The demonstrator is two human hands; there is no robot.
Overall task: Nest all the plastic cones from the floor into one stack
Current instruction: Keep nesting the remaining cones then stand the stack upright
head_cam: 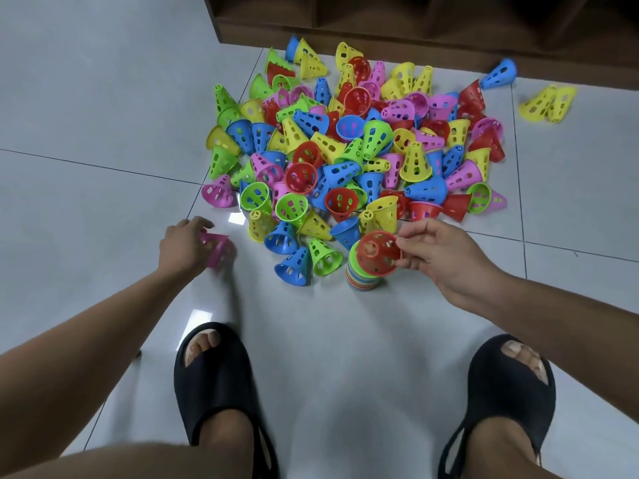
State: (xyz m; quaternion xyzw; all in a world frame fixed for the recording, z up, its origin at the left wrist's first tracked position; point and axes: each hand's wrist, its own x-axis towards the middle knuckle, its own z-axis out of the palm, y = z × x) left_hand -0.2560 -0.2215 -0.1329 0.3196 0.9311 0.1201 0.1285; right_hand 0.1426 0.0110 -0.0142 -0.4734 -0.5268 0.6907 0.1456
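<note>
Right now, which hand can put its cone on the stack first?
Probably the right hand: it pinches the red cone right at the stack. The left hand grips a pink cone off to the side, farther away.

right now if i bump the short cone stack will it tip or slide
The stack is short and wide-based, so it probably slides rather than tips. Thin, holed plastic suggests it is light, and the glossy tile floor likely gives little grip.

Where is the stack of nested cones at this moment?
In the head view, the stack stands right of centre at the near edge of the loose pile, its top hidden by the red cone that the right hand pinches.
</note>
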